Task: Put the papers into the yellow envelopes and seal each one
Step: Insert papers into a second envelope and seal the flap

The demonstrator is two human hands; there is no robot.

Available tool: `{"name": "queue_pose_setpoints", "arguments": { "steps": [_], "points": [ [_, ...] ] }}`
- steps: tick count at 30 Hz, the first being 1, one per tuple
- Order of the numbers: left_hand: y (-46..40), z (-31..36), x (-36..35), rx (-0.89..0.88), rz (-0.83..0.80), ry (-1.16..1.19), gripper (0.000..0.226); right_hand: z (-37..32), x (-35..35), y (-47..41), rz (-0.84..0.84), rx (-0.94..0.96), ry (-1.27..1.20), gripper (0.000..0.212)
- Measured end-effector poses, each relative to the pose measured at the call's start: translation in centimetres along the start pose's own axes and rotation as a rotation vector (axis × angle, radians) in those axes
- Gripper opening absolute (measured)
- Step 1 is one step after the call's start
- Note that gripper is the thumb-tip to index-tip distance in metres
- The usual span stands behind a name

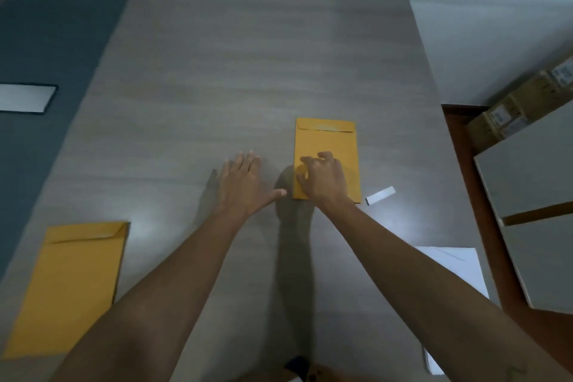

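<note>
A yellow envelope (328, 146) lies flat in the middle of the grey table (217, 71), its flap folded down at the far end. My right hand (322, 178) is over the envelope's near left part with fingers bent, fingertips on the paper. My left hand (245, 183) is flat on the table just left of that envelope, fingers straight and thumb stretched toward it. A second yellow envelope (68, 285) lies at the near left, flap shut. White papers (455, 270) lie at the near right, partly under my right forearm.
A small white strip (380, 195) lies on the table right of the middle envelope. Cardboard boxes (514, 112) and grey panels (533, 170) stand off the table's right edge. A dark floor with a white plate (24, 98) lies to the left.
</note>
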State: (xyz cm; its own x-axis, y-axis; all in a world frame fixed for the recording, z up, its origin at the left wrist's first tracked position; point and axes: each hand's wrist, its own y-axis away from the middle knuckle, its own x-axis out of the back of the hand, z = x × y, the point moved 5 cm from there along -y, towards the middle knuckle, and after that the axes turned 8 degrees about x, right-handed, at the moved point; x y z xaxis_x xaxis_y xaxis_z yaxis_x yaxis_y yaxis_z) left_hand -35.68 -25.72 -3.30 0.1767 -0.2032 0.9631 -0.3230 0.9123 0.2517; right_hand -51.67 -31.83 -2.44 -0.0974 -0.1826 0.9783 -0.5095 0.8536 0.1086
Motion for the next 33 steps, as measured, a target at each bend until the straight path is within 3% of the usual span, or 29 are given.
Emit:
{"name": "queue_pose_setpoints", "arguments": {
  "steps": [14, 19, 26, 33],
  "points": [
    [16.0, -26.3, -2.5, 0.552, 0.018, 0.153, 0.097, -25.6, -6.8, 4.4, -0.132, 0.388, -0.084, 0.045],
    [19.9, -33.1, -4.3, 0.724, 0.072, 0.212, 0.102, -32.1, -7.8, 3.2, -0.134, 0.433, -0.118, 0.05],
    [21.7, -37.5, -6.4, 0.792, 0.044, 0.325, 0.102, -37.0, -9.7, 0.0, -0.152, 0.449, -0.115, 0.045],
    [21.7, -36.9, -5.9, 0.743, 0.113, 0.238, 0.101, -37.1, -9.9, -1.5, -0.052, 0.424, -0.119, 0.027]
  ]
}}
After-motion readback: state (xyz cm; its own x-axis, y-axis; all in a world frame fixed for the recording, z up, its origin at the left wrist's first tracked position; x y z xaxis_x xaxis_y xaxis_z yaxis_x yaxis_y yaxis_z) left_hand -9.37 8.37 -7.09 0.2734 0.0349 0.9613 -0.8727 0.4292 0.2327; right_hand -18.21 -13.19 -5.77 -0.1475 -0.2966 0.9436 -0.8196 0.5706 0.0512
